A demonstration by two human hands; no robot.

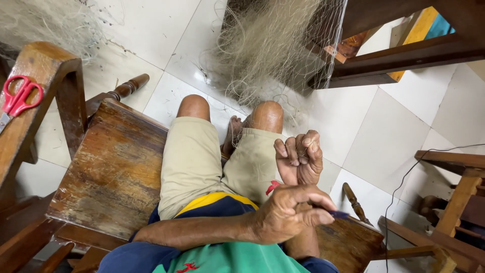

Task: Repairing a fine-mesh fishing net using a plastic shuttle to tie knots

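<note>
I sit on a worn wooden bench [113,172] with my bare knees pointing at a heap of pale fishing net [273,45] on the white tiled floor. My right hand [300,159] is raised over my right thigh, palm toward me, its fingers curled on fine net line that is barely visible. My left hand [288,212] reaches across my body just below it. It pinches a thin dark blue netting tool [339,215] between thumb and fingers, tip pointing right. The two hands are nearly touching.
Red-handled scissors [17,98] lie on a wooden armrest at the far left. Dark wooden furniture [389,55] stands over the net at the top right. A wooden frame [454,202] and a black cable [404,187] are on the right. More net [45,20] lies at the top left.
</note>
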